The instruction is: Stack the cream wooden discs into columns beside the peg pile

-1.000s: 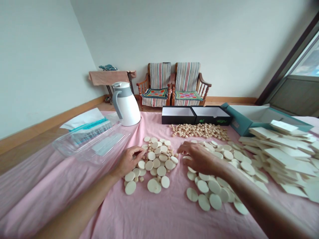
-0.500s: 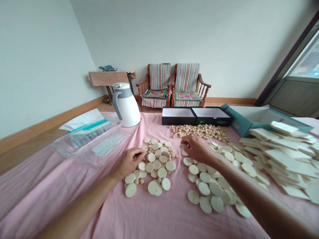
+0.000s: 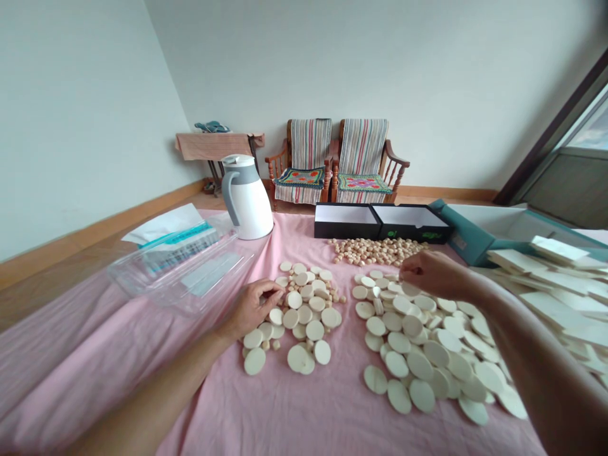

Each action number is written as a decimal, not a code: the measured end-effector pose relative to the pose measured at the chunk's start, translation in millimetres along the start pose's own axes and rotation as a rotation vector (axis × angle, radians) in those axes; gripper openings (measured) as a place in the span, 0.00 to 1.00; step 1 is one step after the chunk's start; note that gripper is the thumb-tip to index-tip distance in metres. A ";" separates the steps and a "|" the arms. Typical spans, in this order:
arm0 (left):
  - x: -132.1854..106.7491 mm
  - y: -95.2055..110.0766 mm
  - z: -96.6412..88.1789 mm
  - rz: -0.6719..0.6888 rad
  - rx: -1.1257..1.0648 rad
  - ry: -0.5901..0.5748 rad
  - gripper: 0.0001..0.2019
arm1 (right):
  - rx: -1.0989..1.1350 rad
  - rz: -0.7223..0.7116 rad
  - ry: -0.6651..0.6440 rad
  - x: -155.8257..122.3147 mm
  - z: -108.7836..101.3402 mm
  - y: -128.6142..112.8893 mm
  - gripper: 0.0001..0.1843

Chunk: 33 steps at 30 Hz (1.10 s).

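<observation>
My left hand (image 3: 254, 307) rests on the pink cloth at the left edge of a pile of pale round discs (image 3: 306, 311). Its fingers are curled and its thumb and forefinger are pinched together against the pile. My right hand (image 3: 434, 273) hovers closed over the far side of a second, wider spread of larger discs (image 3: 418, 354), close to a heap of small tan beads (image 3: 375, 250). What either hand pinches is too small to make out.
A clear plastic container (image 3: 185, 269) lies at the left and a white jug (image 3: 247, 197) stands behind it. Two black boxes (image 3: 380, 221) stand past the beads. A teal box (image 3: 468, 237) and stacked pale boards (image 3: 555, 285) fill the right. Two chairs stand by the wall.
My right hand has lifted off the near discs and moved away to the right, towards the beads. My left hand has stayed at its pile. The view shifted slightly.
</observation>
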<state>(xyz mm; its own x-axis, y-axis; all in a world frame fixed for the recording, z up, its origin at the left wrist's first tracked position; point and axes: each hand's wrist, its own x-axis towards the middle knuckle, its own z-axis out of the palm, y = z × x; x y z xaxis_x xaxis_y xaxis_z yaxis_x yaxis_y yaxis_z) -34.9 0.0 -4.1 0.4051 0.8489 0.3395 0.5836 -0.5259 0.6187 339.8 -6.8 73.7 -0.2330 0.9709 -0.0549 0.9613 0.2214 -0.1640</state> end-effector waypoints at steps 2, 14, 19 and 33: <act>-0.1 -0.8 0.5 0.001 0.000 0.001 0.10 | -0.062 0.078 0.078 -4.4 -2.1 -4.0 0.13; -1.4 1.1 -0.7 0.015 -0.002 -0.004 0.10 | 0.089 -0.206 0.077 10.8 64.6 -100.9 0.12; 0.1 1.4 -1.1 0.010 0.002 -0.002 0.09 | 0.089 -0.169 0.099 20.0 69.0 -90.6 0.14; 0.3 -1.0 -0.3 0.012 0.006 -0.003 0.10 | 0.060 -0.058 0.266 61.3 31.2 -54.4 0.14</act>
<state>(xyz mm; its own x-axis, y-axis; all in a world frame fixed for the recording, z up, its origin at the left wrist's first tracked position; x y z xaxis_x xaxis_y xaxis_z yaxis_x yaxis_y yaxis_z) -35.6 0.8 -4.5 0.4139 0.8423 0.3451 0.5829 -0.5365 0.6102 268.6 37.8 48.5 -0.2326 0.9485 0.2151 0.9354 0.2788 -0.2176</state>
